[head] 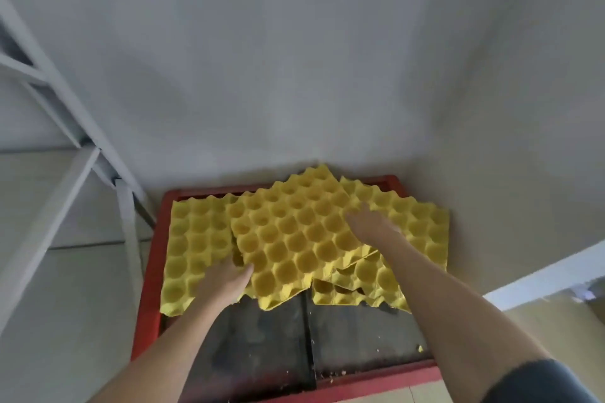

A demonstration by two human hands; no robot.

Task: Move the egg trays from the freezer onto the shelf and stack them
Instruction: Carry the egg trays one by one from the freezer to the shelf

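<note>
Yellow egg trays lie on top of a red-framed chest freezer (150, 271) with dark sliding lids. The top egg tray (294, 232) sits askew over a left egg tray (193, 239) and a right egg tray (415, 226). My left hand (226, 278) grips the top tray's near left edge, thumb on top. My right hand (370, 222) rests on its right edge with fingers spread; whether it grips is unclear. More tray pieces (360, 285) poke out below the top one.
A grey metal shelf frame (62, 193) stands to the left of the freezer. A white wall rises right behind the freezer. The dark lids (262, 343) carry crumbs. A white ledge (550, 275) runs at the right.
</note>
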